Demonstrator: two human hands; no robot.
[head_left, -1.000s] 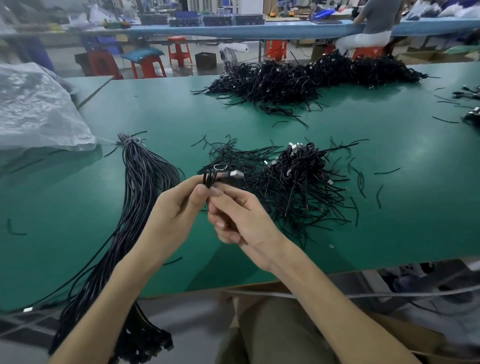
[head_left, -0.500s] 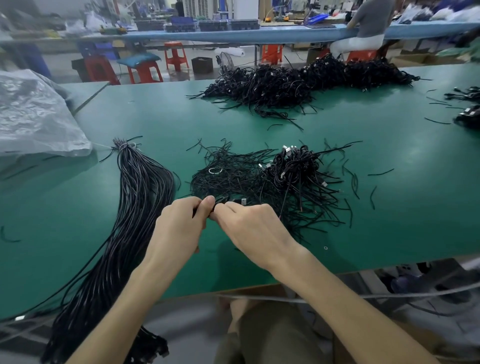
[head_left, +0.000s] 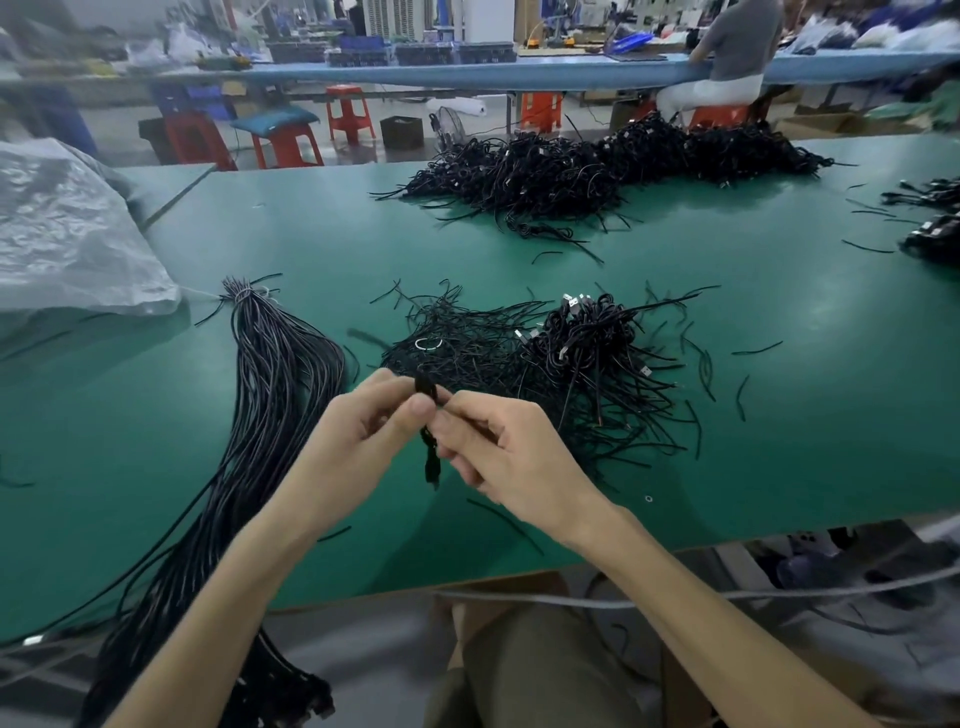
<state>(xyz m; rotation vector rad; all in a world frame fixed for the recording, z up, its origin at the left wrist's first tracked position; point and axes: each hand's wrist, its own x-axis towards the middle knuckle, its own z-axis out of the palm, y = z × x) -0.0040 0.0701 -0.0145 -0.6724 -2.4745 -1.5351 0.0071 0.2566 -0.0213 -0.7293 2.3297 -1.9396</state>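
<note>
Pinching short folded black cable (head_left: 430, 460) between left hand (head_left: 358, 441) and right hand (head_left: 511, 460). Above green bench (head_left: 779, 415), near loose black cable pile (head_left: 587, 358).

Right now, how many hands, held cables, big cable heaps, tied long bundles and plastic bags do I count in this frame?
Hands: 2, left hand and right hand
Held cable: 1, pinched by both hands
Big cable heaps: 2, near heap and far heap
Tied long bundle: 1
Plastic bag: 1
Total: 7
</note>
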